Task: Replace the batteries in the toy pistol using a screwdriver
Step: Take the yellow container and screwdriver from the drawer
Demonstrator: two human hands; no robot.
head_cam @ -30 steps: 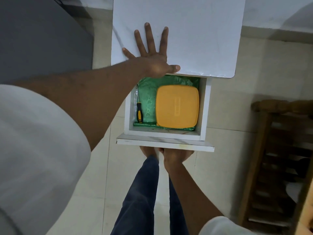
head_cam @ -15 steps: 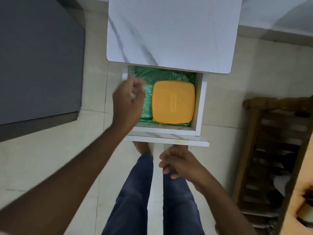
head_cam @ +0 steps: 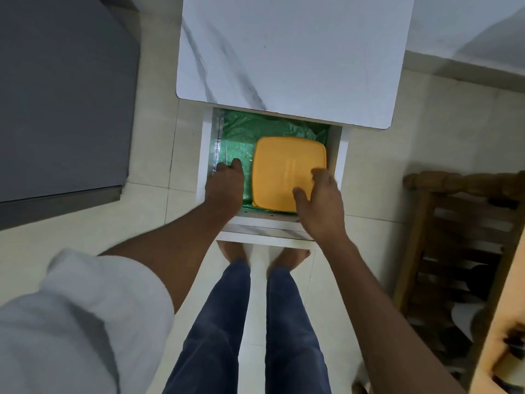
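Reaching into the open drawer (head_cam: 203, 155) of a white marble-topped cabinet (head_cam: 289, 52), we place our left hand (head_cam: 225, 189) along the drawer's left side on the green liner (head_cam: 244, 132), its fingers curled downward; whether they clamp the screwdriver we cannot tell, since the hand hides that spot. Just beside it lies a yellow lidded box (head_cam: 284, 172), and our right hand (head_cam: 321, 206) hovers over the box's near right corner, fingers apart and slightly bent. Farther right stands a wooden rack (head_cam: 454, 251). No toy pistol shows.
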